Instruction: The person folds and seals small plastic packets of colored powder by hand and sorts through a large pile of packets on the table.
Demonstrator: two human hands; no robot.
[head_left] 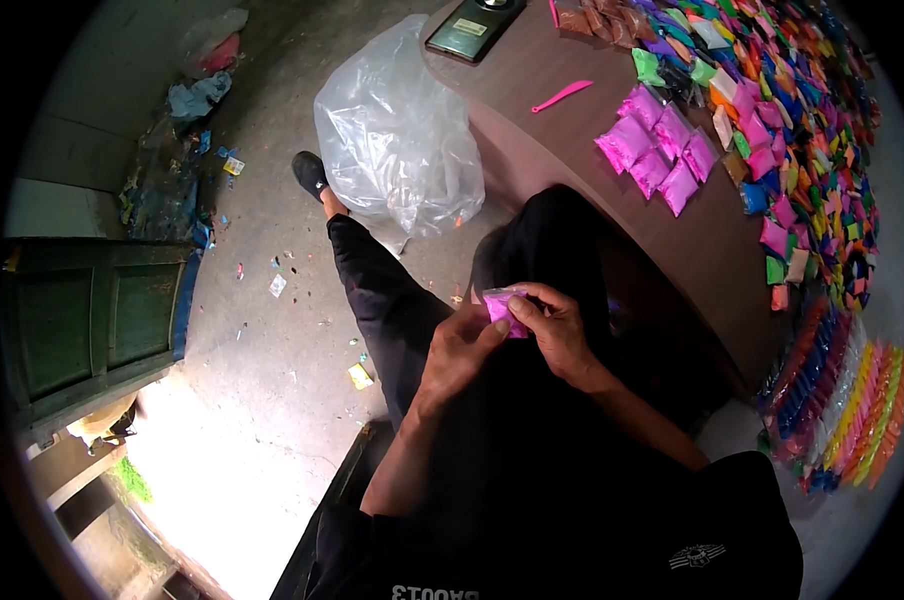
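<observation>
A small clear plastic packet with bright pink contents (500, 307) is held over my lap between both hands. My left hand (459, 348) pinches its lower left side, thumb in front. From the other side my right hand (555, 332) grips the upper right part with thumb and forefinger. The packet's top strip looks clear and flat; my fingers cover parts of its edges. On the brown table, several puffy pink packets (650, 140) lie close together in a cluster. A pink plastic knife-shaped tool (562, 96) rests alone to their left.
A large pile of small multicoloured packets (772, 130) covers the table's far right. Bundles of coloured sticks in plastic (847, 400) lie below it. A dark phone-like device (475, 28) sits at the table's edge. A big clear plastic bag (397, 140) stands on the littered floor (262, 200).
</observation>
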